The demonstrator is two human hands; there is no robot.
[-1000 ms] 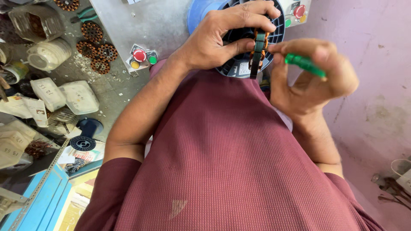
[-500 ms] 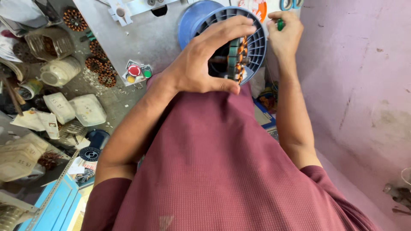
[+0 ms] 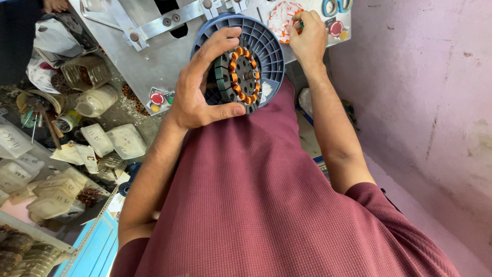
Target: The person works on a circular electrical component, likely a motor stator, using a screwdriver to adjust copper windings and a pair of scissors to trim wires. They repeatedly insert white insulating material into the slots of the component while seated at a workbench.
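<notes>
Pink wall aside, the copper-wound ring is now being gripped by the left hand alone, while the right hand, moved off it, is being closed on a green tool at the tape roll.

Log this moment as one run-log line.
left hand: holds stator against blue spool | right hand: at orange-white roll, grip unclear | metal bench behind

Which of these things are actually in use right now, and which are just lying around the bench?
In use:
left hand gripping the copper-wound stator
right hand at the orange-and-white tape roll
blue ribbed spool behind the stator

Lying about:
blue-handled scissors
plastic packets
push-button box
</notes>
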